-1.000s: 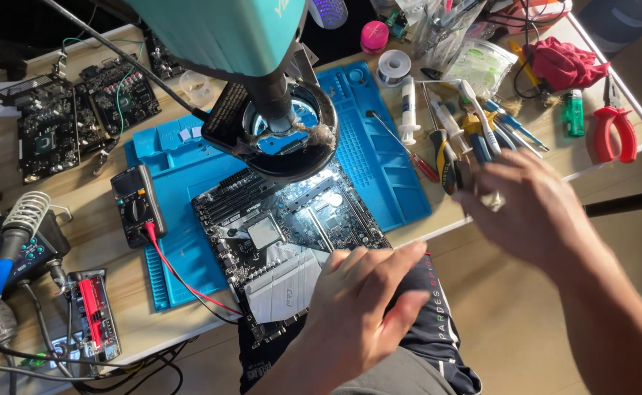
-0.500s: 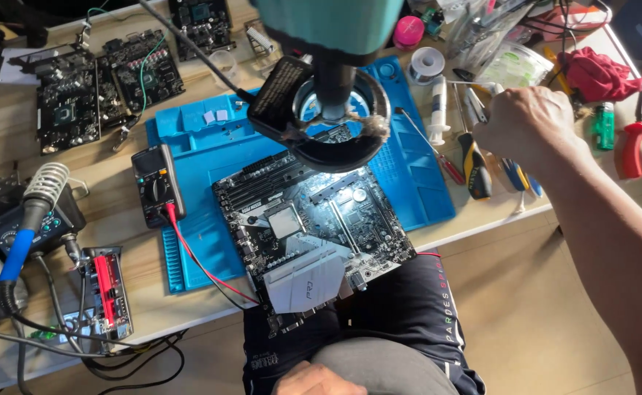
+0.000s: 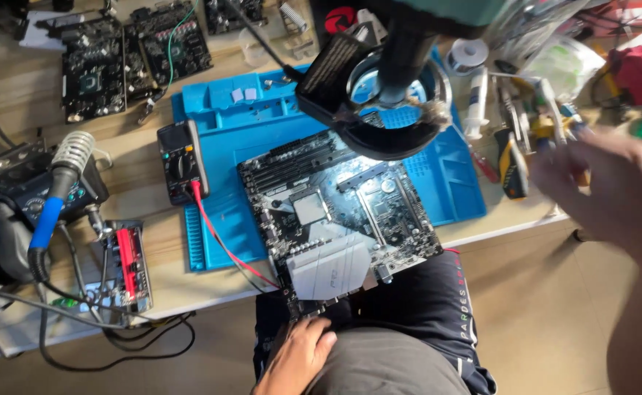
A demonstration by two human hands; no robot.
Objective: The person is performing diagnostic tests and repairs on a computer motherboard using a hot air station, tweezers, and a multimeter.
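Drawn back from the tools [image 3: 526, 139] since half a second ago: right hand [image 3: 613, 190], now blurred over the bench edge; left hand [image 3: 299, 355] risen into view at the board's near edge.

Left to right: soldering handle [image 3: 61, 183] in its stand, meter [image 3: 180, 161] with red lead, blue mat [image 3: 226, 124], motherboard [image 3: 335, 212] lying on mat and overhanging the lap, lit by ring lamp [image 3: 379, 110] above. Left hand loosely curled, fingertips touching board's near corner, gripping nothing. Right hand spread, seemingly empty; too blurred to tell for certain. Tools lying just left of it.
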